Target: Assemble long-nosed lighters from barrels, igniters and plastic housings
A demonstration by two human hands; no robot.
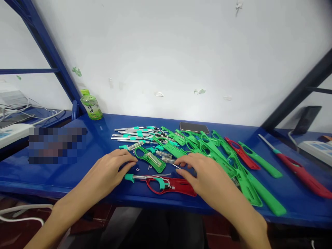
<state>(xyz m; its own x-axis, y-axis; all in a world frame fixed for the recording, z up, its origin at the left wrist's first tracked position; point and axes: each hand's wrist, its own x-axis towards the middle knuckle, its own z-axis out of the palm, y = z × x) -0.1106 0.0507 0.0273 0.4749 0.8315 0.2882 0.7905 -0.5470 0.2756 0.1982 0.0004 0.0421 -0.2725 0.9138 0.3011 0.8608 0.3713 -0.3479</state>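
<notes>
On the blue bench (pixel 77 180) lies a red lighter shell (pixel 173 186) with a teal trigger and a metal tube, near the front edge. My left hand (pixel 111 171) rests flat just left of it, fingers stretched toward a green lighter shell (pixel 151 160). My right hand (pixel 202 173) hovers over the red shell's right end, fingers loosely curled, fingertips near a thin metal rod and a clear tube (pixel 168 159). Neither hand plainly grips anything. Tiny metal bits (pixel 137 169) lie between my hands.
A heap of green shells (pixel 212 148) spreads right, with a red shell (pixel 242 154) and a finished red lighter (pixel 301 171). Metal tubes with teal caps (pixel 135 135) lie behind. A green tea bottle (pixel 90 105) and a phone (pixel 194 127) stand by the wall.
</notes>
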